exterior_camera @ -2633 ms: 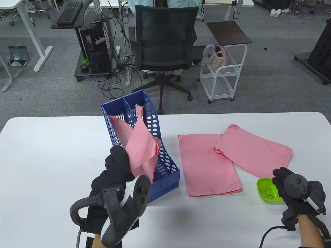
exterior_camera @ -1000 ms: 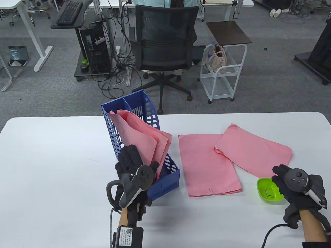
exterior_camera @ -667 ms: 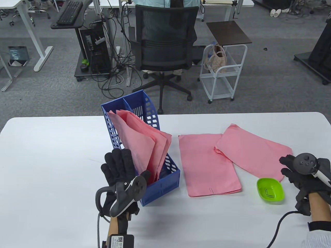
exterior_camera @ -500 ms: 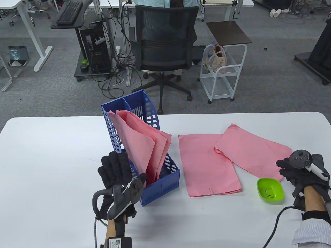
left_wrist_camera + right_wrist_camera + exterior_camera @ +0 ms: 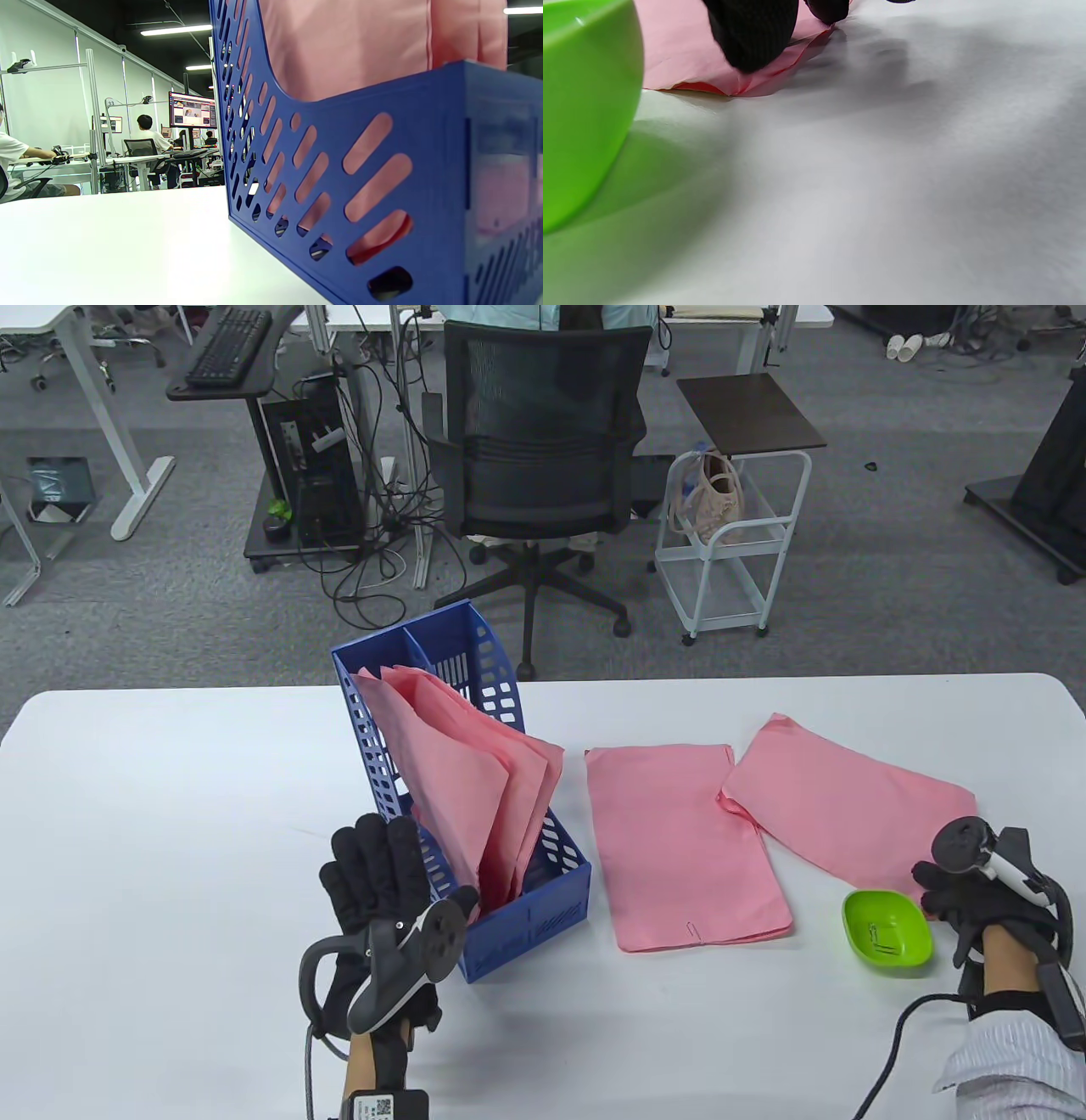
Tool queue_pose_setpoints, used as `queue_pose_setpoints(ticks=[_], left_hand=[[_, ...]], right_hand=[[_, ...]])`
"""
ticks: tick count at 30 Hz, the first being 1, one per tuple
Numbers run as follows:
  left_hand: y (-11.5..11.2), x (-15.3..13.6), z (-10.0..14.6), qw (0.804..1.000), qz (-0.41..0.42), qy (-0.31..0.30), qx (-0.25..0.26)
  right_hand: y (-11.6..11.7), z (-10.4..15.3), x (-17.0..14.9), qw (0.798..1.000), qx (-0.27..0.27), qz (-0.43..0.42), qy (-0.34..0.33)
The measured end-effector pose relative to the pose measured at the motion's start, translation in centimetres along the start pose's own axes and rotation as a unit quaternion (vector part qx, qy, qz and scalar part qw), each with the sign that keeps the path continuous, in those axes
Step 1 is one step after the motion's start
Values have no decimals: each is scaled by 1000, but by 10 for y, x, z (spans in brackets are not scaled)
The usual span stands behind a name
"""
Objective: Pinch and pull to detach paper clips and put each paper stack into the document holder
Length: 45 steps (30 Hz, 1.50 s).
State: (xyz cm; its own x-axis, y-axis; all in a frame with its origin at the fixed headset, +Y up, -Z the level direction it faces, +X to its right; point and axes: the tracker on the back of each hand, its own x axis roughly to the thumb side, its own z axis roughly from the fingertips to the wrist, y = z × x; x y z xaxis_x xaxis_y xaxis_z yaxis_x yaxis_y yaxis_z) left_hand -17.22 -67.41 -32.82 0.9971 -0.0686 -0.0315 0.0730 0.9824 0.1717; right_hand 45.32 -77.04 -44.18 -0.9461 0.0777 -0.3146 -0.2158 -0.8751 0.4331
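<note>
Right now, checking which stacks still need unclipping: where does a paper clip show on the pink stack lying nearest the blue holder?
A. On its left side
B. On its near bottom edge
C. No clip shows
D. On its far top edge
B: on the flat pink stack beside the blue holder, a small paper clip sits on the near bottom edge.

Document holder (image 5: 526, 912) left of centre on table (image 5: 170, 814), paper stacks (image 5: 475, 780) standing in it. My left hand (image 5: 382, 891) beside its left wall. Two stacks flat to right: nearer stack (image 5: 683, 844), farther stack (image 5: 848, 810). Bowl (image 5: 887, 937) right of nearer stack; my right hand (image 5: 976, 899) on farther stack's near corner.
</note>
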Motion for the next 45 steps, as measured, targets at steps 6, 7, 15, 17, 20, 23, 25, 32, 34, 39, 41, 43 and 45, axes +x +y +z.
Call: queue_pose_setpoints(ticks=[6,7,15,17,20,23,25,32,34,39,41,43,45], left_hand=[[-1,-1,0,1000,4,-1,3],[-1,0,0,1000,4,-1,2],[-5,4,2,1000,-11,-12,-5],[-5,4,2,1000,-10,-13,-6],[-5,5,1,1000,-7,-14,-6],[-5,6,1,1000,-12,-16,-6],[-5,6,1,1000,-12,-16,-5],[-2,4,1,1000,-5,-10,1],[0,3,1,1000,-4,-8,7],[4,3,3,1000,3,-10,17],[6,5,2,1000,1,-10,19],[9,8,1,1000,0,-13,19],[13,12,1,1000,0,-17,24]], right_hand=[[3,9,-8,1000,-6,26,10],[3,10,-8,999,-11,32,11],[10,19,-10,997,-77,21,20],[11,21,-9,995,-90,21,27],[13,21,-7,994,-103,29,31],[13,20,-7,994,-105,18,26],[11,20,-5,994,-99,35,19],[-12,30,2,989,-122,85,12],[-27,40,8,984,-156,84,-1],[-64,70,30,963,-248,96,-46],[-81,88,44,946,-295,111,-69],[-96,105,55,931,-332,122,-87],[-109,121,64,917,-365,126,-101]])
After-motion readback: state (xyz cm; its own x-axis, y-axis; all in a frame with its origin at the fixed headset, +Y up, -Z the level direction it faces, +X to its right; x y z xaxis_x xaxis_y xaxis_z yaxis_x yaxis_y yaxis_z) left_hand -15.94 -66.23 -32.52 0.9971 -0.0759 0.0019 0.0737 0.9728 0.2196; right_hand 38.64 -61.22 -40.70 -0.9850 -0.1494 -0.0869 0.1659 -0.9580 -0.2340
